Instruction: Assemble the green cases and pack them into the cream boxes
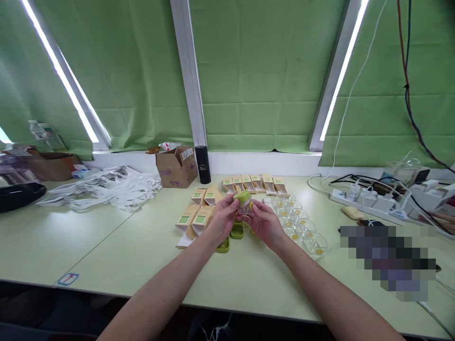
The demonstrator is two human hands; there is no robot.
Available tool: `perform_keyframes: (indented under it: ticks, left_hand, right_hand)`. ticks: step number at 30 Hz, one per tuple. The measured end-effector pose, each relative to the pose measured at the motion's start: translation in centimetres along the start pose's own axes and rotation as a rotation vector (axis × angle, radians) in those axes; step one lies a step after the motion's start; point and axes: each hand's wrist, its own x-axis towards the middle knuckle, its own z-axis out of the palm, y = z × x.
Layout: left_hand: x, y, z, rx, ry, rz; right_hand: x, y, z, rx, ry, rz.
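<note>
Both hands meet over the middle of the table, around a small clear container with a green lid. My left hand grips it at the lid's left side. The fingers of my right hand are closed on its clear right side, beside a yellow round mark. Under and just in front of the hands sit green square lids, partly hidden. Several clear containers with yellow marks stand to the right. Brown paper boxes with green labels are left of my left hand, and more form a row behind.
A cardboard box and a black bottle stand at the back. White straps are heaped at the left. Power strips and cables lie at the right, near a pixelated area.
</note>
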Motion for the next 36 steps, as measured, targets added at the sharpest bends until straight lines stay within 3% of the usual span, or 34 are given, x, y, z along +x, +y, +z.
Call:
perform_keyframes:
  ticks: [7, 12, 18, 25, 36]
  left_hand:
    - [-0.1, -0.1, 0.0, 0.034, -0.015, -0.003]
    - [0.1, -0.2, -0.2, 0.043, -0.012, 0.078]
    - [-0.2, 0.1, 0.1, 0.176, 0.043, 0.178]
    - [-0.5, -0.2, 0.6, 0.393, 0.007, 0.248]
    - [0.1, -0.6, 0.4, 0.43, -0.003, 0.275]
  right_hand:
    - [0.1, 0.2, -0.1, -0.001, 0.015, -0.01]
    - [0.1, 0.0, -0.2, 0.003, 0.031, -0.04]
    - [0.0, -0.2, 0.0, -0.005, 0.126, -0.111]
    - [-0.1, -0.2, 0.5, -0.086, 0.247, -0.199]
    - [0.0, -0.5, 0.9, -0.283, 0.226, -0.228]
